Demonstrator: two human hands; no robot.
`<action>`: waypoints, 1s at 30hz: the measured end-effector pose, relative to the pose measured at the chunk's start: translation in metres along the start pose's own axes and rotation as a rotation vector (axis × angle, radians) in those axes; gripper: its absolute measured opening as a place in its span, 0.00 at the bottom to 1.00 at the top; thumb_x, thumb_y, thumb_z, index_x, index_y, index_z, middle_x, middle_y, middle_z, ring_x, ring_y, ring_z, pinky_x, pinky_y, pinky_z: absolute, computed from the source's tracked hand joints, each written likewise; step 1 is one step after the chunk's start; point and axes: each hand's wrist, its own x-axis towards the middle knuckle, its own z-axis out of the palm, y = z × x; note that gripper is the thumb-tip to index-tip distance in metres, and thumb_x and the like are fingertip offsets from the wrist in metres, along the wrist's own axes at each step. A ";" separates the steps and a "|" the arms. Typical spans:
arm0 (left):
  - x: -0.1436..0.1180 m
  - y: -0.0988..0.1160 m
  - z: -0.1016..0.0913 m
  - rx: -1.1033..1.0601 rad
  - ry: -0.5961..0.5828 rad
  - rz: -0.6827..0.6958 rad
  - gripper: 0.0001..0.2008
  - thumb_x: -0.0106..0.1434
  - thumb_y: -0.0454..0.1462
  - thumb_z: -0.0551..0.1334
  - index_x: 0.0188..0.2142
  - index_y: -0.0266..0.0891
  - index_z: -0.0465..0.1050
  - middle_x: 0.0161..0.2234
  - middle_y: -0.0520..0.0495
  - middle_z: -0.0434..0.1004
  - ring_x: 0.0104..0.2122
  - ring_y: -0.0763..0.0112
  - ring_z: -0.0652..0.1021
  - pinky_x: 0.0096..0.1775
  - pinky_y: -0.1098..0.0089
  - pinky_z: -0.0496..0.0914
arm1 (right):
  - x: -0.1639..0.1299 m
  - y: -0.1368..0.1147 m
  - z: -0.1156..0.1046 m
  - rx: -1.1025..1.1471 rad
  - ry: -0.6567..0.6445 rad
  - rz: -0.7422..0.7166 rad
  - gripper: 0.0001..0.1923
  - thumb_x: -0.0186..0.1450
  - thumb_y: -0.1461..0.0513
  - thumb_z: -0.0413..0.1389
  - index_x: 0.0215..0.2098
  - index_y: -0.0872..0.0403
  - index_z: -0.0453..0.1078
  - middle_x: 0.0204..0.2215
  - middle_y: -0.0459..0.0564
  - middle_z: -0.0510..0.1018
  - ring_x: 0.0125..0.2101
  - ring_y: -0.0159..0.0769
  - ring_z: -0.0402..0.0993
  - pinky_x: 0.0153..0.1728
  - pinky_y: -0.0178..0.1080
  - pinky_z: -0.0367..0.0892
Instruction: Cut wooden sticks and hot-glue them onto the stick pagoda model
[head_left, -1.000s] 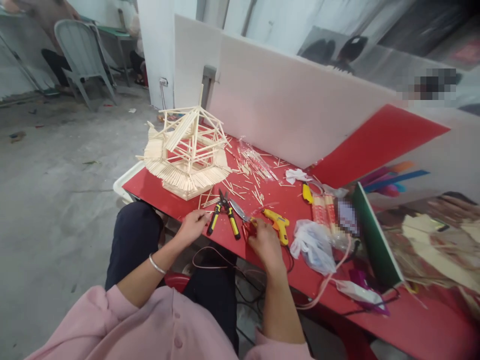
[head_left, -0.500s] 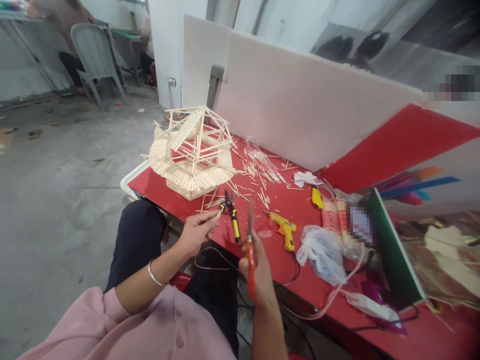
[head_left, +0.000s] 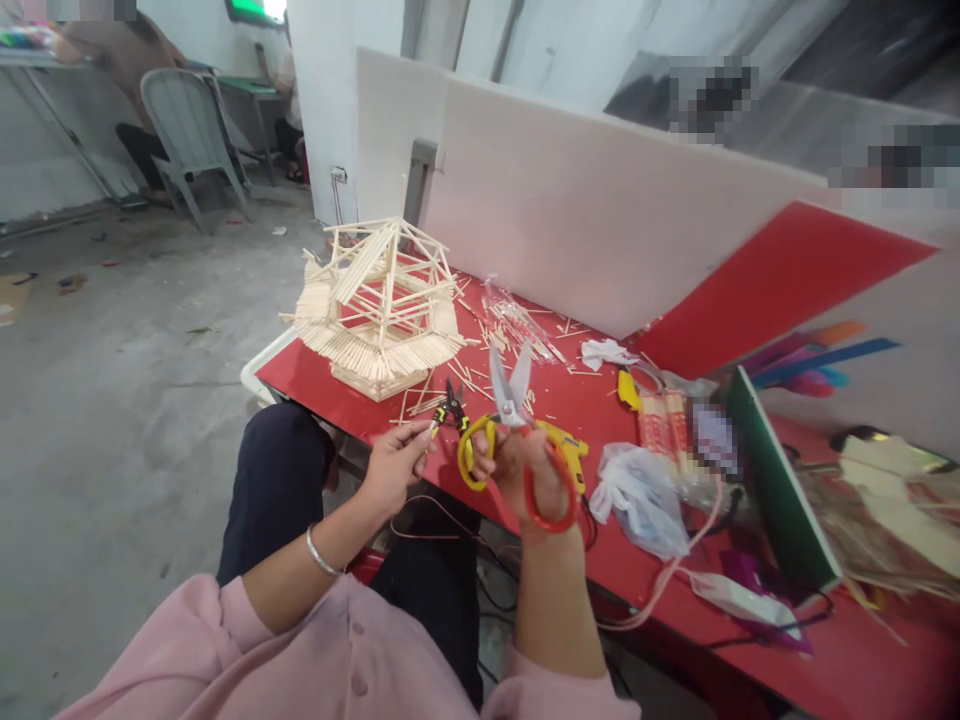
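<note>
The right hand gripped the scissors, blades parted, above the table's near edge. The left hand pinched a thin stick just beside them. Those fingertips sat close to the blades, so a hasty snip could have nicked them or flicked the offcut away.

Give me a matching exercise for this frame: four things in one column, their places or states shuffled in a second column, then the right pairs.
1. scissors
2. stick model
3. glue gun
4. plastic bag

a. standing at the table's left end
b. lying behind the right hand
c. blades open, raised in that hand
d. crumpled, right of the glue gun

Pairs: 1-c, 2-a, 3-b, 4-d
</note>
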 end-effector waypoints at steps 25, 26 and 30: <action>-0.014 0.018 -0.019 0.160 -0.605 -0.154 0.18 0.55 0.50 0.68 0.32 0.38 0.70 0.22 0.50 0.71 0.20 0.74 0.70 0.23 0.74 0.62 | -0.080 -0.029 0.067 0.289 -0.420 0.189 0.41 0.59 0.37 0.53 0.64 0.46 0.57 0.32 0.47 0.69 0.26 0.31 0.60 0.27 0.36 0.61; -0.015 0.018 -0.025 0.256 -0.613 -0.161 0.17 0.55 0.50 0.68 0.30 0.37 0.71 0.21 0.51 0.70 0.19 0.75 0.69 0.23 0.74 0.61 | -0.081 -0.031 0.065 0.282 -0.405 0.187 0.41 0.59 0.37 0.52 0.64 0.46 0.57 0.31 0.47 0.70 0.26 0.32 0.61 0.27 0.36 0.62; -0.021 0.022 -0.052 0.658 -0.501 -0.032 0.13 0.56 0.45 0.67 0.24 0.37 0.75 0.20 0.51 0.70 0.19 0.75 0.68 0.23 0.74 0.60 | -0.087 -0.029 0.050 0.197 -0.292 0.162 0.36 0.62 0.38 0.48 0.60 0.48 0.63 0.29 0.49 0.70 0.25 0.35 0.63 0.26 0.38 0.64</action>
